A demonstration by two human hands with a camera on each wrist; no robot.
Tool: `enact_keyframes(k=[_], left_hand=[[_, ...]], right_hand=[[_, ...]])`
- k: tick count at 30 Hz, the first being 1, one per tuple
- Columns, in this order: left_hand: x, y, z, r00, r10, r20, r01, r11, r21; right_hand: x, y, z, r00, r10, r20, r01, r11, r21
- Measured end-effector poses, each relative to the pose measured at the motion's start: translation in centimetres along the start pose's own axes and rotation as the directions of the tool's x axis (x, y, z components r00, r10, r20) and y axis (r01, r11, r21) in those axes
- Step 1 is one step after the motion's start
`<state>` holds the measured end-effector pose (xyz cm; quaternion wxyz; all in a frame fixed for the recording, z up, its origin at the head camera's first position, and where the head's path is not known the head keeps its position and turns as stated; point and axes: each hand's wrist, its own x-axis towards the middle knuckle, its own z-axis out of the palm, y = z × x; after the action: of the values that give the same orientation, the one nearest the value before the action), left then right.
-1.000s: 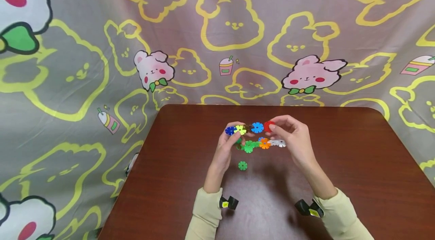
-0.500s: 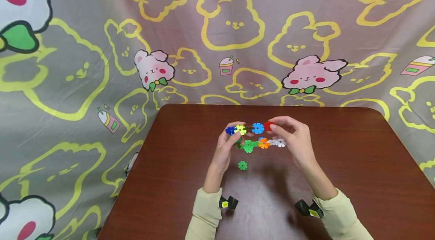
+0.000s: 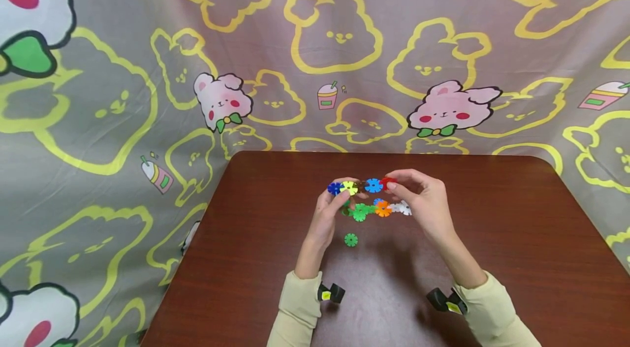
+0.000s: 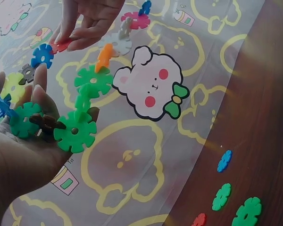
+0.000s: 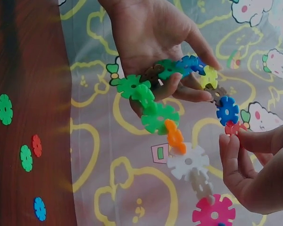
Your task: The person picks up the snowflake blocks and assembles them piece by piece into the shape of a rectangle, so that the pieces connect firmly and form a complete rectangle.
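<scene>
A chain of slotted plastic snowflake discs (image 5: 160, 118) runs between and below my hands, in green, orange, white, pink and other colours. My left hand (image 3: 322, 218) holds it, thumb on the yellow disc (image 3: 349, 188); in the left wrist view the green and brown part lies across the palm. My right hand (image 3: 431, 206) pinches a red disc (image 5: 234, 127) between thumb and fingers, right at the edge of the blue disc (image 5: 227, 111) that ends the upper row. The orange disc (image 3: 383, 209) and the white disc (image 5: 188, 161) hang in the lower row.
Loose discs lie on the brown table (image 3: 256, 237): a green disc (image 3: 351, 240) in front of my hands, and in the right wrist view a red disc (image 5: 36, 146) and a blue disc (image 5: 39, 208). A cartoon-print curtain (image 3: 344, 52) stands behind the table.
My right hand has shifted very slightly left with the red disc, which now overlaps the blue disc's edge more. The left hand stays nearly still, holding the chain.
</scene>
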<state>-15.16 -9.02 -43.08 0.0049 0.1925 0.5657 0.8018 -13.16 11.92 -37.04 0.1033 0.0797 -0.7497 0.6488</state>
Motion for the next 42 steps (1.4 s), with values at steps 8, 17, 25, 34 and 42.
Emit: enact_keyframes(k=[8,17,25,34,42], left_hand=[[0.0,0.0,0.1,1.0,0.009,0.015,-0.009,1.0,-0.008],[0.1,-0.2,0.1,0.998,0.006,0.057,-0.008,1.0,0.026],[0.0,-0.2,-0.1,0.996,-0.023,0.084,0.02,0.999,0.027],[-0.1,-0.1,-0.9,0.998,-0.022,0.051,0.023,1.0,-0.004],[-0.3,0.2,-1.5,0.999,-0.036,0.012,0.036,0.999,-0.01]], right_hand=[[0.0,0.0,0.0,1.0,-0.007,-0.018,0.007,1.0,-0.016],[-0.1,0.4,0.2,0.996,-0.076,-0.049,0.071,0.993,-0.094],[0.1,0.3,0.1,0.994,-0.097,-0.05,0.087,0.981,-0.172],[0.4,0.3,-0.7,0.986,-0.144,-0.082,0.128,0.977,-0.169],[1.5,1.6,-2.9,0.977,-0.109,-0.182,0.088,0.989,-0.118]])
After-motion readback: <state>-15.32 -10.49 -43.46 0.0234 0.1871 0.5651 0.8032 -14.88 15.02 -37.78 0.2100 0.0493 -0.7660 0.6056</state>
